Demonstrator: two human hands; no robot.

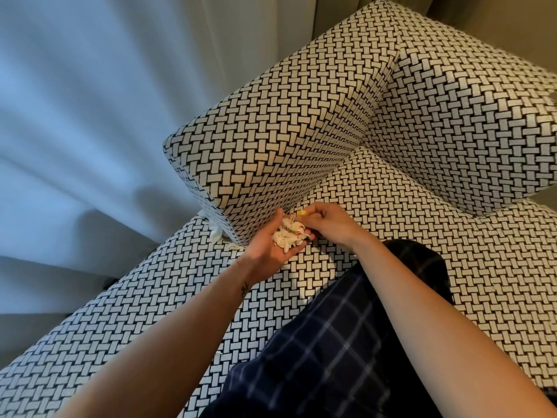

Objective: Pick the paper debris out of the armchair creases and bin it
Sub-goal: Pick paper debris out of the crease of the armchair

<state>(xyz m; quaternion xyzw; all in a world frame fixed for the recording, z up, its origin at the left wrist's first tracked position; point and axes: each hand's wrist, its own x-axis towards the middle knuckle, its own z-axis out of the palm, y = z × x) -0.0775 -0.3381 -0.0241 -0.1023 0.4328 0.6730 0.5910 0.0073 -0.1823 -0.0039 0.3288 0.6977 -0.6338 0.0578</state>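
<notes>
The armchair (301, 140) is covered in black-and-white woven-pattern fabric. My left hand (268, 247) is cupped palm up over the seat cushion, cradling a heap of white paper scraps (289, 238) with red and yellow marks. Just above that heap, my right hand (327, 220) pinches a small yellow-and-white scrap (301, 213) between thumb and fingertips. Both hands hover beside the crease where the armrest meets the seat. More white paper debris (218, 233) pokes out of the crease at the armrest's front corner, left of my left hand.
A pale curtain (90, 116) hangs to the left of the chair. My leg in dark checked trousers (331, 342) rests on the seat cushion (150, 312). The backrest (467, 116) rises at the upper right. No bin is in view.
</notes>
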